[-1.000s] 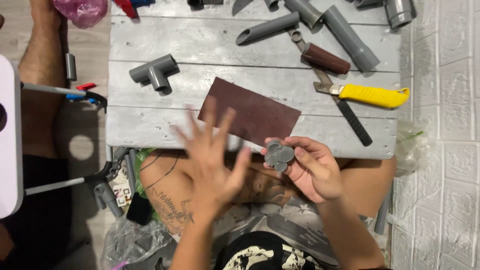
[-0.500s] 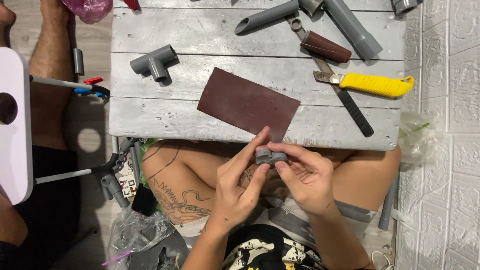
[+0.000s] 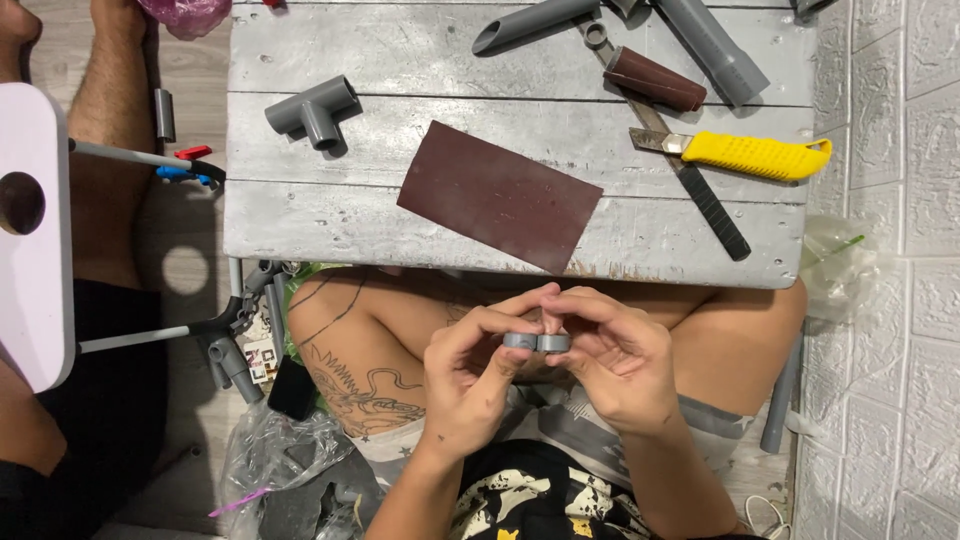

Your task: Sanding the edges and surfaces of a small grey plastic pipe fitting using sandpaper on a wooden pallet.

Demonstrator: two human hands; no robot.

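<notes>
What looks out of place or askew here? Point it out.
Little stands out. The brown sandpaper sheet lies askew, one corner hanging over the table's near edge. Both hands, left hand and right hand, grip the small grey fitting normally.

Clear crumpled plastic bag (image 3: 285, 465) lay on the floor at lower left, holding grey pieces. Small white printed card or label (image 3: 262, 358) with dark and red marks sat just above it, beside a black block. Pink bag (image 3: 185, 14) sat at top edge; another clear bag (image 3: 838, 268) lay by the right wall.
</notes>
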